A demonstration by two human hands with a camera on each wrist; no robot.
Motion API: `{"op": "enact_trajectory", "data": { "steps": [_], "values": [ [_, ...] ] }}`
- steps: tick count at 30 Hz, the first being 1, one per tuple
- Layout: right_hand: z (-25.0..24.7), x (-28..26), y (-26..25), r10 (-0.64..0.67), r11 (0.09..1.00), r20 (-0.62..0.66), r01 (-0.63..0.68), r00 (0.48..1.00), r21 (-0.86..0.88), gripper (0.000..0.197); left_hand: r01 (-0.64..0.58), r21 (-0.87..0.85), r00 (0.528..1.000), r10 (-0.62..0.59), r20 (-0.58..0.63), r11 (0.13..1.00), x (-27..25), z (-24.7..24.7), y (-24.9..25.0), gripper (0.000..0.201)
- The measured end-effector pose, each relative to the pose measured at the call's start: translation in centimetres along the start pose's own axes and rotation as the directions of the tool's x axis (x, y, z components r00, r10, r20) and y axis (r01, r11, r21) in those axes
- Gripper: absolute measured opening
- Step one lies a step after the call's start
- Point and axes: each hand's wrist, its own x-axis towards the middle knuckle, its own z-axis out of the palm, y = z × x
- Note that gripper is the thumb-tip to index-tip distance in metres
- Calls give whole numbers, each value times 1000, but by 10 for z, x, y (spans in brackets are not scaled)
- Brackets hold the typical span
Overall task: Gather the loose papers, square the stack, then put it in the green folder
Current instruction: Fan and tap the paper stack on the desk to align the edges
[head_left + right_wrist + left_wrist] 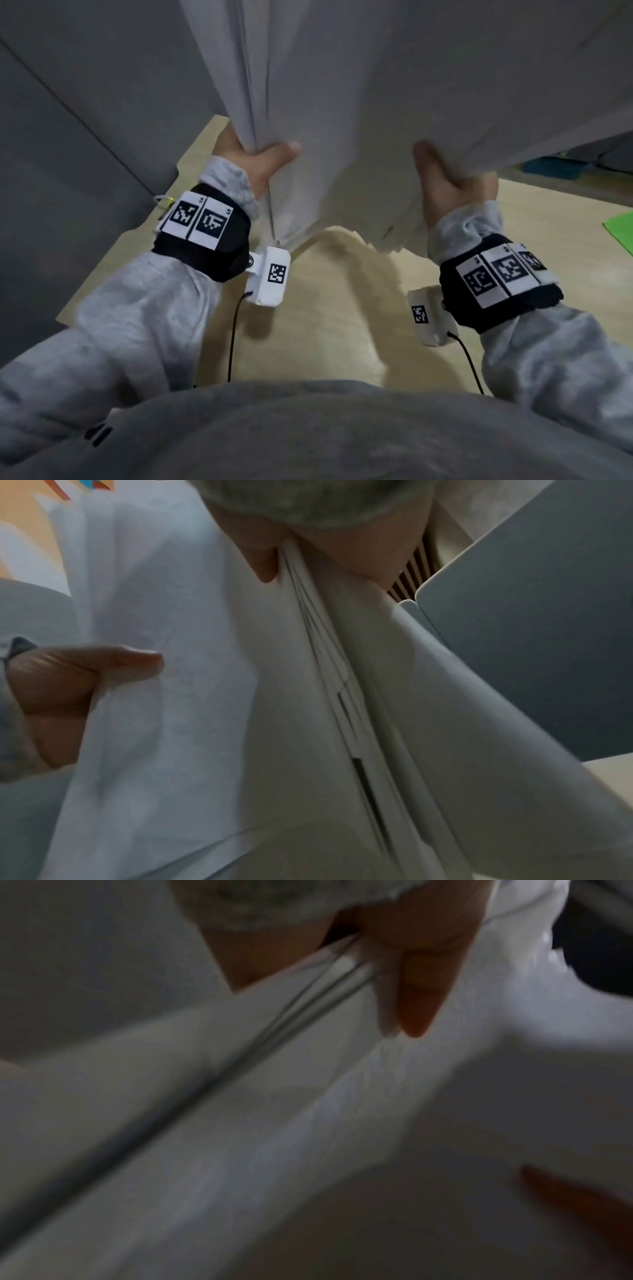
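Observation:
A stack of white papers (359, 113) is held up on edge above the wooden table (329, 308), filling the upper head view. My left hand (260, 161) grips its left side, thumb pressed on the near face, fingers hidden behind. My right hand (448, 185) grips the right side the same way. The sheets' edges (281, 1010) fan slightly and are not flush (329, 653). The bottom edge (335, 236) hangs just above the table. A corner of the green folder (620, 229) lies flat at the right edge.
A grey wall or panel (85, 120) runs close along the table's left side. A teal object (555, 168) sits at the far right behind the papers. My grey-sleeved torso (308, 431) is against the table's near edge.

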Motion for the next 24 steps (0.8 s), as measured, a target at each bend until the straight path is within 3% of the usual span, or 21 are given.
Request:
{"op": "enact_trajectory", "data": {
  "steps": [2, 6, 8, 9, 10, 13, 16, 20, 22, 24],
  "values": [
    [-1, -2, 2, 42, 999, 69, -44, 997, 23, 44, 28, -14, 999, -28, -16, 999, -5, -2, -3, 49],
    [8, 0, 16, -88, 995, 174, 96, 981, -40, 55, 107, 18, 994, -107, 36, 994, -15, 4, -9, 67],
    [17, 5, 22, -11, 998, 203, 24, 979, -62, 52, 117, 11, 991, -117, 57, 993, -18, 9, -7, 40],
    [18, 5, 20, 13, 997, 195, 4, 981, -83, 47, 113, 12, 991, -114, 65, 994, -16, 10, -10, 24],
    [19, 9, 23, 22, 997, 171, -8, 985, -80, 43, 90, 19, 994, -91, 56, 996, -18, 12, -6, 21],
    [8, 9, 21, 0, 992, 44, -5, 999, 125, 17, 42, 11, 999, -42, -14, 999, -11, -1, 0, 27],
    [0, 9, 28, -99, 963, 118, 66, 988, 262, 22, 42, 9, 997, -42, 59, 999, -3, -18, -6, 34],
    [13, 12, 32, -90, 977, 208, 45, 974, 211, 44, 87, 155, 985, -108, 135, 984, -4, -15, -25, 61],
    [23, 13, 29, -84, 984, 152, 58, 985, 170, 46, 84, 208, 989, -107, 104, 975, -7, -11, -23, 43],
    [23, 13, 25, -67, 985, 51, 58, 996, 164, 33, 77, 163, 994, -88, 61, 984, -7, -12, -15, 33]
  ]
}}
